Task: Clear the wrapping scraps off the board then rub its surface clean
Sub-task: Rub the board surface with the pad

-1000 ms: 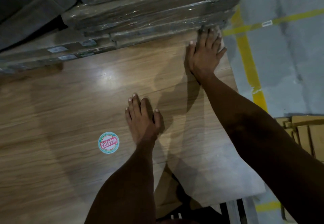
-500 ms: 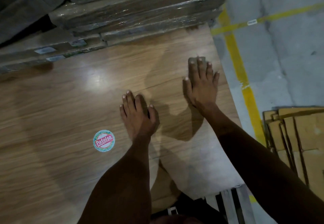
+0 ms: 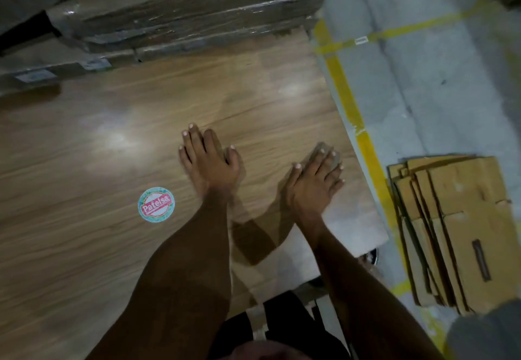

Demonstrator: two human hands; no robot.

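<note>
A wide wood-grain board (image 3: 84, 156) fills the left and middle of the view, with a round "Patelsa" sticker (image 3: 156, 204) on it. My left hand (image 3: 210, 163) lies flat on the board, fingers straight and spread, just right of the sticker. My right hand (image 3: 314, 183) presses flat on the board near its right edge, fingers straight; a pale blurred smudge shows under the fingertips and I cannot tell whether it is a scrap. No other wrapping scraps show on the board.
Plastic-wrapped stacked boards (image 3: 183, 12) rise along the board's far edge. Right of the board lies grey concrete floor (image 3: 439, 100) with yellow lines (image 3: 349, 105). Flattened cardboard (image 3: 456, 227) lies on the floor at right.
My right hand has slid toward me along the board's right side, from the far corner by the wrapped stack to near its right edge. My left hand stayed flat in place.
</note>
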